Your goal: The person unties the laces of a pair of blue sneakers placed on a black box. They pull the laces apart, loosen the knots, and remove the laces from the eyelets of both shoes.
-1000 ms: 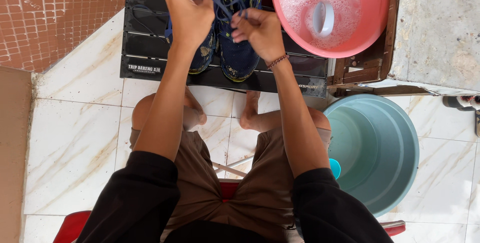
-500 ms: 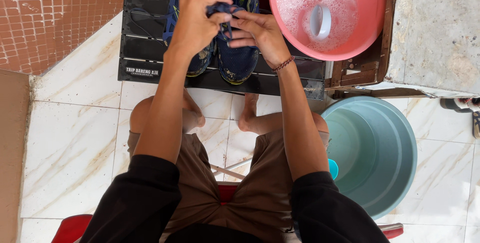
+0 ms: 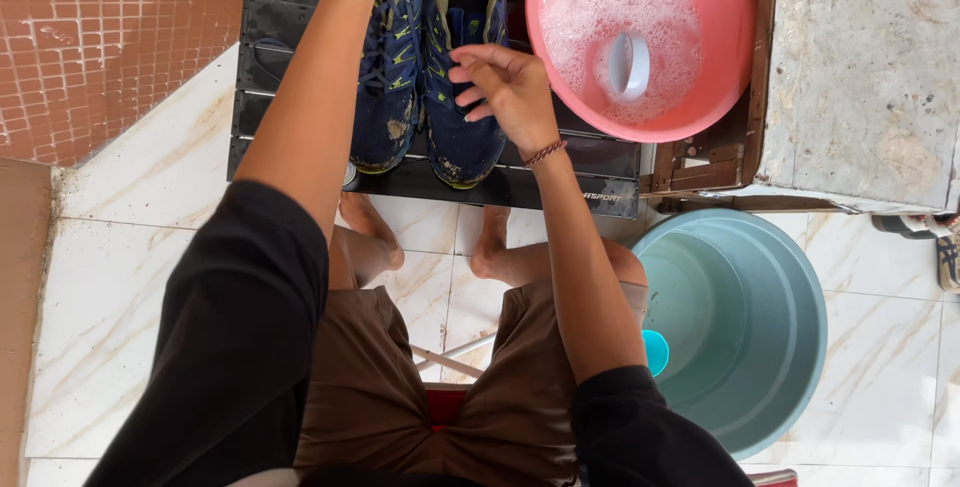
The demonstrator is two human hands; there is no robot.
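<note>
Two dark blue sports shoes with yellow-green trim, the left shoe (image 3: 388, 77) and the right shoe (image 3: 462, 67), lie side by side on a black slatted table (image 3: 290, 77), toes toward me, dirt on their toes. My right hand (image 3: 505, 87) hovers over the right shoe with fingers spread and slightly curled, holding nothing; a beaded bracelet circles its wrist. My left forearm (image 3: 320, 97) crosses beside the left shoe and runs off the top edge, so my left hand is hidden.
A pink basin (image 3: 735, 57) of soapy foam with a white cup in it sits on the table's right end. A teal tub (image 3: 790, 327) holding a small blue scoop stands on the marble floor. A concrete ledge (image 3: 870, 67) lies right, red tiles (image 3: 100, 37) left.
Both hands were gathering dark blue laces above the shoes. Now my left arm has reached farther away out of frame, and my right hand has let go and hovers over the right shoe.
</note>
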